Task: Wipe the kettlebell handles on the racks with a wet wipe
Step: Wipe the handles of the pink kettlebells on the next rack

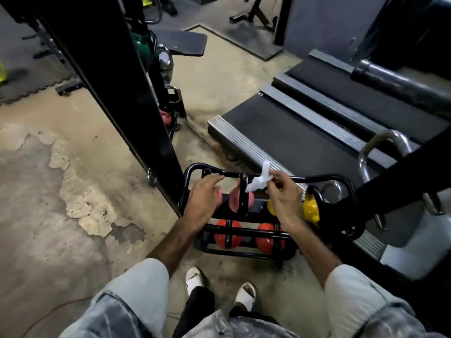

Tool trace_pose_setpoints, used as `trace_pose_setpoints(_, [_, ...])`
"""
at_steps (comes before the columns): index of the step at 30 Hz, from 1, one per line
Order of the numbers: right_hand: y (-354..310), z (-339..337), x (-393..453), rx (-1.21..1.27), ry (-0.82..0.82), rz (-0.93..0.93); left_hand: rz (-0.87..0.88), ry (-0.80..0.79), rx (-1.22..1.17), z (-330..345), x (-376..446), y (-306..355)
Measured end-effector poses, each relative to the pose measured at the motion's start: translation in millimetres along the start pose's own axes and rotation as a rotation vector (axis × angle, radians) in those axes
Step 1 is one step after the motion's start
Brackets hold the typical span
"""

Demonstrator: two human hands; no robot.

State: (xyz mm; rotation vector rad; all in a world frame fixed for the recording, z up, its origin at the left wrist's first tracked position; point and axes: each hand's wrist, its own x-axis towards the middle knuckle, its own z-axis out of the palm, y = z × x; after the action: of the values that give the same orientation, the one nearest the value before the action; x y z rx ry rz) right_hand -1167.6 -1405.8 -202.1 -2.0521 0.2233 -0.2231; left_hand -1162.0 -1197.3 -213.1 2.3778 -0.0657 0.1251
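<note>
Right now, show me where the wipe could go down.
Bare floor left of the rack, bordered by the black post. Crowded: rack tiers packed with kettlebells; treadmill blocks the right. Right hand pinches the wipe.

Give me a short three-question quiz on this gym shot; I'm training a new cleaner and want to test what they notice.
1. True or false: the wet wipe is pinched in the right hand.
2. Which kettlebells sit on the lower tier of the rack? A) pink B) yellow C) orange
3. Fill in: the left hand reaches to the rack's top ____.

Key
1. True.
2. C: the orange kettlebells are below; the pink kettlebell and yellow kettlebell sit above.
3. Bar.
</note>
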Motion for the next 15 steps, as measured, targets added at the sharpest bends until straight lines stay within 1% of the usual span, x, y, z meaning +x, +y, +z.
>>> trace_pose_setpoints(1, [4.3, -2.1, -8.5, -0.069, -0.009, -0.045, 0.064, -0.05, 0.008, 6.3, 4.7, 7.6])
trace_pose_setpoints(3, [18.7, 6.6, -23.0, -0.166, -0.083, -0.091, 0.131, -0.181, 0.016, 17.4, 17.6, 15.7])
trace_pose_setpoints(5, [29.9, 19.7, -35.4, -0.188, -0.169, -0.134, 0.156, -0.293, 0.047, 25.4, 31.9, 23.3])
trace_pose_setpoints(7, [35.8, 30.4, -48.6, -0.15, -0.189, -0.138, 0.174, -0.419, 0.113, 32.2, 46.7, 31.0])
trace_pose_setpoints(9, [38.2, 38.2, -62.2, -0.085, -0.156, -0.092, 0.19, -0.544, 0.183, 39.4, 58.9, 34.0])
trace_pose_setpoints(10, [39.3, 41.9, -67.3, -0.041, -0.133, -0.053, 0.193, -0.572, 0.2, 41.4, 63.0, 32.2])
trace_pose_setpoints(13, [45.9, 53.4, -77.5, 0.113, -0.017, 0.098, 0.215, -0.604, 0.18, 48.1, 79.4, 23.5])
trace_pose_setpoints(15, [45.7, 61.8, -81.5, 0.112, -0.005, 0.163, 0.234, -0.63, 0.216, 46.2, 87.5, 20.8])
